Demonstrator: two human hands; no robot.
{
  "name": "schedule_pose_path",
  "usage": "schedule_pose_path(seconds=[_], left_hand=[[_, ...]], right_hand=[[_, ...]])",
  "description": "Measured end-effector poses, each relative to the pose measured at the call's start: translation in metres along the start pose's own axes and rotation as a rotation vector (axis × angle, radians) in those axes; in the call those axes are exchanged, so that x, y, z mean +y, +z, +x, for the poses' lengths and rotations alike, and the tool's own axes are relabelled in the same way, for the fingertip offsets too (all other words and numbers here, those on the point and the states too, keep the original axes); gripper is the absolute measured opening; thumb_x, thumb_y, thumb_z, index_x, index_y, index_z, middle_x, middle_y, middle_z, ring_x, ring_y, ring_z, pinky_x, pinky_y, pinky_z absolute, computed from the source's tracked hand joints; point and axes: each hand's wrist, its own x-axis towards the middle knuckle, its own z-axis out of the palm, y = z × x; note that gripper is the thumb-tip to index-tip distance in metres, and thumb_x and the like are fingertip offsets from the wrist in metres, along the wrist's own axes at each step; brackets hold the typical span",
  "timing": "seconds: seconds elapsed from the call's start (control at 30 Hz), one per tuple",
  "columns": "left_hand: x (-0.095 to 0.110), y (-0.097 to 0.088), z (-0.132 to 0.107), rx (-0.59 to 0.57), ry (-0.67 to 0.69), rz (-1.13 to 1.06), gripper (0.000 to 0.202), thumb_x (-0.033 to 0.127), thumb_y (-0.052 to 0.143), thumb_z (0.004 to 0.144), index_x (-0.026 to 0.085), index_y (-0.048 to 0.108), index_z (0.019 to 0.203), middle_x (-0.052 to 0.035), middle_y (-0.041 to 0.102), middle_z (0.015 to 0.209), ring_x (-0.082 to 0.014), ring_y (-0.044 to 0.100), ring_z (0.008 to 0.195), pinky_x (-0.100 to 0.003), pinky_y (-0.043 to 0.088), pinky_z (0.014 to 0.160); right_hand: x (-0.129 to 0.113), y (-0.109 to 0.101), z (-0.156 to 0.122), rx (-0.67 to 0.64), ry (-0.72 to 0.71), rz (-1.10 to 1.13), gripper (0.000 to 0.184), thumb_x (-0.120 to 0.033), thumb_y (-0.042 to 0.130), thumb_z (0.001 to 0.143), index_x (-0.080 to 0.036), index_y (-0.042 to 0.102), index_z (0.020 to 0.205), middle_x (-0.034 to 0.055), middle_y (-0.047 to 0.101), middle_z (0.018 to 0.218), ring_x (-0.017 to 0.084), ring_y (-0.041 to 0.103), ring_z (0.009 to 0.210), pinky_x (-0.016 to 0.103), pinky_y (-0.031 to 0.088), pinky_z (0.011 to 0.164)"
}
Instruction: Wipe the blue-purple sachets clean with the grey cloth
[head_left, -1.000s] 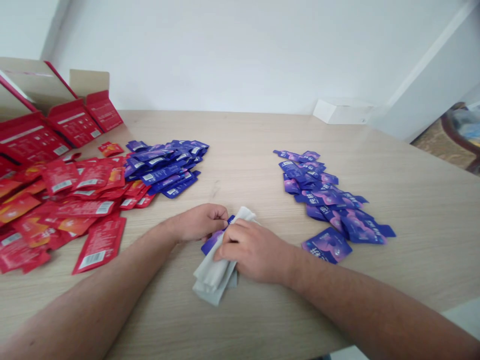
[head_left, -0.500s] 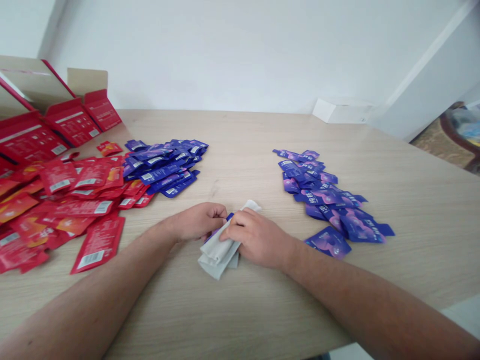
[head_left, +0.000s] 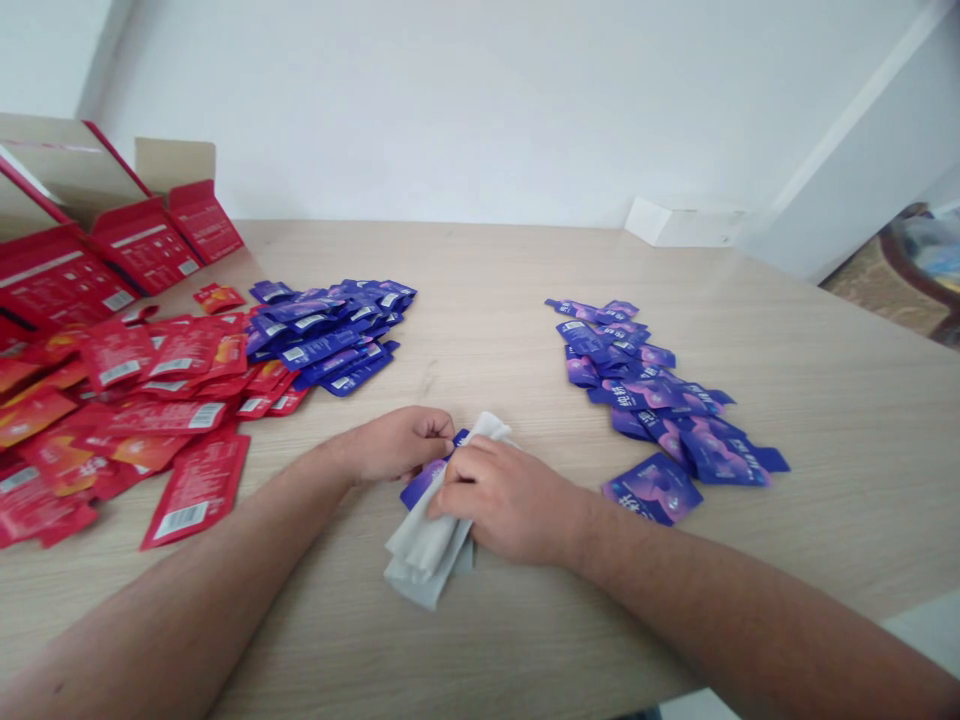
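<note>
Nearest on the pale wooden counter (head_left: 525,640) lies a folded grey-white cloth (head_left: 420,555), its near end free and its far end under the right hand (head_left: 506,500). That hand is curled closed over the cloth, fingers pressing it down onto a purple sachet (head_left: 421,482) that shows just at the cloth's left edge, near the middle of the counter. The left hand (head_left: 397,445) has thumb and fingertips pinched tight on the sachet's far end. To the right a purple sachet pile (head_left: 660,410) stretches away, well apart from both hands. To the left sprawl red packets (head_left: 150,410), and beyond them a heap of blue sachets (head_left: 330,330). Farther back stand open red boxes (head_left: 127,250) at the left and a white box (head_left: 682,225) by the wall
</note>
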Motion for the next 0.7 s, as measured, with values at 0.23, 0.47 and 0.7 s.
schedule_pose_path(seconds=[0.23, 0.47, 0.7], left_hand=[[0.0023, 0.0004, -0.0003, -0.013, -0.017, -0.002, 0.025, 0.043, 0.054, 0.085, 0.018, 0.056, 0.087, 0.0061, 0.051, 0.054, -0.0079, 0.045, 0.042, -0.016, 0.031, 0.036], [0.003, 0.0005, -0.0008, 0.0, -0.009, -0.01, 0.025, 0.043, 0.055, 0.083, 0.017, 0.056, 0.087, 0.0055, 0.052, 0.057, -0.0074, 0.046, 0.043, -0.016, 0.032, 0.038], [0.0027, 0.0007, -0.0011, -0.001, -0.011, -0.013, 0.027, 0.045, 0.056, 0.083, 0.018, 0.057, 0.088, 0.0054, 0.052, 0.057, -0.008, 0.046, 0.043, -0.017, 0.031, 0.037]], right_hand=[[0.0009, -0.0015, -0.0003, 0.024, 0.109, -0.023, 0.03, -0.009, 0.057, 0.084, -0.02, 0.066, 0.11, 0.007, 0.057, 0.099, 0.021, 0.049, 0.096, 0.035, 0.042, 0.086], [-0.0015, -0.0013, -0.0004, 0.002, 0.031, -0.008, 0.024, -0.014, 0.056, 0.088, -0.022, 0.067, 0.108, 0.0061, 0.058, 0.096, 0.02, 0.049, 0.094, 0.035, 0.041, 0.088], [-0.0017, 0.0005, -0.001, 0.004, 0.008, 0.008, 0.023, -0.016, 0.057, 0.088, -0.023, 0.067, 0.107, 0.0059, 0.057, 0.095, 0.021, 0.049, 0.094, 0.036, 0.041, 0.087]])
